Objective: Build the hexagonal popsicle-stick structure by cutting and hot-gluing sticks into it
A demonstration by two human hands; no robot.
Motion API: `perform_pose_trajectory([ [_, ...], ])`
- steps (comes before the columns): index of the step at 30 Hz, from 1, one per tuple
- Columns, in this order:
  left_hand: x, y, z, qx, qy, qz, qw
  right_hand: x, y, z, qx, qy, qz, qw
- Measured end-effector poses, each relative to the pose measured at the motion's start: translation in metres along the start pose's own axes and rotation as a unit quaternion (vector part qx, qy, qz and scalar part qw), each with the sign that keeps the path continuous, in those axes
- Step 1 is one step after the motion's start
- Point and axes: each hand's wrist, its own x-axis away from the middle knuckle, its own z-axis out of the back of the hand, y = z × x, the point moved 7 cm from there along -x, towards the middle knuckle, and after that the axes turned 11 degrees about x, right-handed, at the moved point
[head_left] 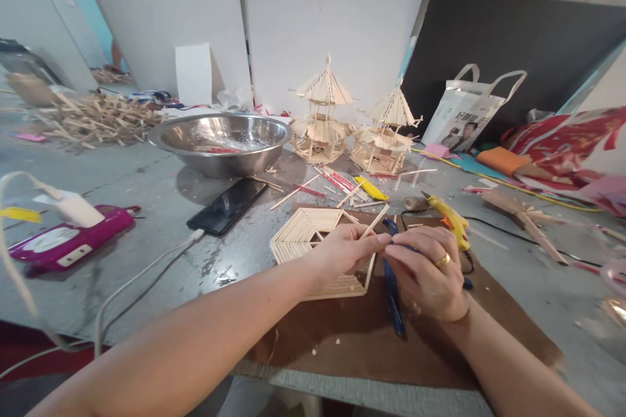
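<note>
My left hand [340, 251] is over a hexagonal frame of layered thin wooden sticks [293, 234], its thumb and fingers closed on a short wooden stick [375, 221] that slants up to the right. My right hand [430, 267], with a ring on one finger, is closed around blue-handled pliers [392, 293] near their joint. One handle points down toward the mat; the end of the other shows past the hand's right side. The fingertips of both hands meet, hiding the pliers' middle. Beneath lies a brown mat [342, 352].
Two stick-built pavilions [325, 111] stand behind, beside a steel bowl [220, 143]. A yellow glue gun [452, 221] with a black cord lies right of the frame. A phone [227, 205], purple power strip [73, 241], stick pile [98, 117] and white bag [464, 111] surround the work.
</note>
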Motion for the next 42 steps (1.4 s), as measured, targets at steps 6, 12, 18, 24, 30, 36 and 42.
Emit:
perform_pose_trajectory([
  [6,0.0,0.002,0.002,-0.003,0.041,-0.019,0.999,0.002,0.002,-0.01,0.01,-0.044,0.011,0.999],
  [12,-0.002,-0.004,0.007,-0.021,0.064,0.0,0.998,0.0,-0.003,-0.003,0.031,-0.016,0.033,0.999],
  [18,-0.004,-0.006,0.009,-0.01,0.065,0.02,0.998,0.0,-0.005,-0.007,0.033,-0.025,0.039,0.998],
  [24,-0.002,-0.005,0.006,0.006,0.062,0.018,0.998,0.001,-0.004,-0.008,0.028,-0.018,0.039,0.999],
  [30,-0.002,-0.006,0.005,0.017,0.051,0.01,0.998,0.002,-0.002,-0.008,0.024,-0.019,0.023,0.999],
  [36,-0.003,-0.006,0.006,-0.008,0.057,0.014,0.998,0.001,-0.003,-0.008,0.018,-0.025,0.031,0.999],
  [42,-0.002,-0.005,0.006,-0.003,0.062,0.021,0.998,0.001,-0.003,-0.01,0.021,-0.037,0.03,0.999],
])
